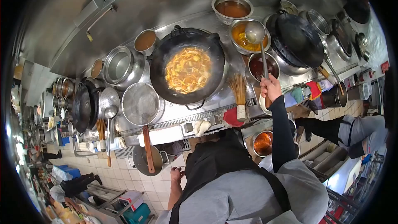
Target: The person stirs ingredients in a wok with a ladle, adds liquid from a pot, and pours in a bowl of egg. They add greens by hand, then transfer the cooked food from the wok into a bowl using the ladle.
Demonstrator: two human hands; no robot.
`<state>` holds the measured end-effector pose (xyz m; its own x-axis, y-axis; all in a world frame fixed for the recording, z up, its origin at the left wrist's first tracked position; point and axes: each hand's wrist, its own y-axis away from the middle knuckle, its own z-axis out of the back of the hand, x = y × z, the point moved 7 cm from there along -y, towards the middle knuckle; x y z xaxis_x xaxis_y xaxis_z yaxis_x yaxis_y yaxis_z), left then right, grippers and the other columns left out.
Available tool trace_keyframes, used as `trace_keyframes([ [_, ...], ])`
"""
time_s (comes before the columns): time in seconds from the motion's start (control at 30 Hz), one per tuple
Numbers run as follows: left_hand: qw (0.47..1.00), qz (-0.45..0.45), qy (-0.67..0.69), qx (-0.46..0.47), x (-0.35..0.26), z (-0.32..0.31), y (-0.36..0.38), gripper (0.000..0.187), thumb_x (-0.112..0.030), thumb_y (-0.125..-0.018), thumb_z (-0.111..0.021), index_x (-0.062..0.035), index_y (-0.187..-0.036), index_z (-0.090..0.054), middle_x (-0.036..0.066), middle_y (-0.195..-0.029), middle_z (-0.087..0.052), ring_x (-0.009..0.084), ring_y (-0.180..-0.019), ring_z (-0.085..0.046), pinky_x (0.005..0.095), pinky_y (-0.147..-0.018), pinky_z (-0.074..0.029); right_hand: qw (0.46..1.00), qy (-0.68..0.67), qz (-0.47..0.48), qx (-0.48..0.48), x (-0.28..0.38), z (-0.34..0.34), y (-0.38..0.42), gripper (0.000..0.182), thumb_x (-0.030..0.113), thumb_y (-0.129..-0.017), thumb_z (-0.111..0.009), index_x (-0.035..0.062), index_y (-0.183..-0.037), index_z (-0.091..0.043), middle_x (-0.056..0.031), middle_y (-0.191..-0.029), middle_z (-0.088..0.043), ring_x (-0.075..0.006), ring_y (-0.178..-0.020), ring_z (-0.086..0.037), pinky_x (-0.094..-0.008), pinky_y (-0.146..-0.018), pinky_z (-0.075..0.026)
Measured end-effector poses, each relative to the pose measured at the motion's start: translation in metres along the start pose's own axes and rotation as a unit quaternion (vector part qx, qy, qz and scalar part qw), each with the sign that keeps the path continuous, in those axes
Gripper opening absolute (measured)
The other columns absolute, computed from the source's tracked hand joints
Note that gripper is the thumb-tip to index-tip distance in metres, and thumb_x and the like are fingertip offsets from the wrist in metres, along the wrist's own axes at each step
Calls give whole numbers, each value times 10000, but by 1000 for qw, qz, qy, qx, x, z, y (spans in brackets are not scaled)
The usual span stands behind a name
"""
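My right hand (270, 88) is wrapped around the handle of a ladle (255, 32), stretched forward over the stove. The ladle's round head overlaps the steel bowl of yellow oil (237, 37), and a bowl of dark red sauce (265, 64) lies under its handle. Down by my left side, my left hand (177, 175) hangs with loosely bent fingers and nothing visible in it. In front of me a black wok (159, 64) sits on the range, with yellowish strips of food (188, 70) in steaming liquid.
A wire strainer (141, 103) lies left of the wok, near a steel pot (118, 64). A bamboo brush (238, 91) stands at the range's front edge. Another wok (299, 39) is at right. Other people's legs (327, 128) show at right and far left.
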<state>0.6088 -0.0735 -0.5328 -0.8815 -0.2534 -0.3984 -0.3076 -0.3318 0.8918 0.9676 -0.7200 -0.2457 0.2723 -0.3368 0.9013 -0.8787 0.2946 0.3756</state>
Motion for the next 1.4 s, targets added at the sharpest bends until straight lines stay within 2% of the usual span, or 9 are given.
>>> trace_keyframes([
  [0.4, 993, -9, -107, 56, 5, 17, -52, 558, -53, -919, -547, 17, -1447, -381, 144, -985, -660, 209, -747, -646, 334, -532, -500, 987, -112, -89, 70, -13, -41, 112, 372, 139, -1009, -549, 77, -1373, -498, 2, -795, -499, -40, -507, -383, -218, -395, -324],
  [0.57, 986, -11, -148, 78, -8, 42, -70, 570, -46, -885, -581, 17, -1432, -432, 133, -939, -653, 187, -715, -621, 322, -504, -467, 988, 3, -104, 116, -42, -118, 130, 251, 153, -1001, -571, 63, -1231, -527, 0, -789, -514, -53, -505, -391, -223, -388, -332],
  [0.63, 983, -3, -156, 100, -8, 56, -90, 584, -43, -872, -591, 14, -1433, -437, 129, -913, -648, 183, -701, -614, 319, -503, -463, 957, -201, -140, 154, -73, -156, 107, 232, 123, -992, -540, 33, -1205, -521, -7, -758, -503, -77, -509, -422, -252, -393, -357],
  [0.9, 991, -80, -97, 54, -37, 116, -79, 225, -136, -904, -596, -94, -1125, -609, 43, -895, -595, 193, -746, -582, 351, -604, -487, 996, 76, -7, 53, -74, -219, 161, 320, 112, -973, -544, -56, -1232, -458, -43, -772, -500, -102, -474, -444, -293, -357, -375],
  [1.0, 993, -17, -109, 33, 4, 146, -123, 124, -92, -901, -587, -76, -1024, -601, 74, -882, -614, 212, -738, -593, 359, -596, -493, 961, -215, -118, 125, -78, -231, 176, 308, 104, -986, -521, -23, -1262, -472, -30, -775, -500, -91, -490, -434, -273, -368, -375],
  [1.07, 982, -13, -187, 5, 4, 156, -115, 53, -83, -900, -576, -39, -920, -599, 97, -805, -605, 222, -715, -600, 382, -574, -501, 780, -551, -212, 209, -93, -245, 183, 268, 101, -992, -508, -1, -1239, -487, -25, -772, -497, -88, -491, -430, -264, -371, -371],
  [1.17, 959, -19, -281, 36, 48, 174, -179, 264, -37, -811, -610, 113, -1029, -598, 191, -837, -659, 304, -662, -667, 415, -519, -545, 983, 182, -4, 19, -140, -243, 185, 209, 130, -1023, -486, 38, -1210, -500, -2, -764, -477, -79, -483, -403, -251, -368, -355],
  [1.33, 976, -24, -214, 38, 6, 142, -114, 108, -30, -859, -566, 7, -933, -636, 97, -736, -588, 213, -641, -591, 351, -515, -492, 902, -368, -170, 148, -150, -237, 197, 310, 128, -1004, -526, 66, -1305, -485, -8, -724, -470, -93, -465, -419, -303, -354, -365],
  [1.4, 956, -57, -274, 84, -2, 127, -121, 106, -61, -855, -583, 9, -886, -656, 105, -720, -604, 216, -629, -600, 363, -522, -502, 996, 8, -71, 49, -167, -227, 190, 343, 127, -1005, -536, 65, -1337, -477, -14, -747, -492, -90, -479, -428, -294, -355, -359],
])
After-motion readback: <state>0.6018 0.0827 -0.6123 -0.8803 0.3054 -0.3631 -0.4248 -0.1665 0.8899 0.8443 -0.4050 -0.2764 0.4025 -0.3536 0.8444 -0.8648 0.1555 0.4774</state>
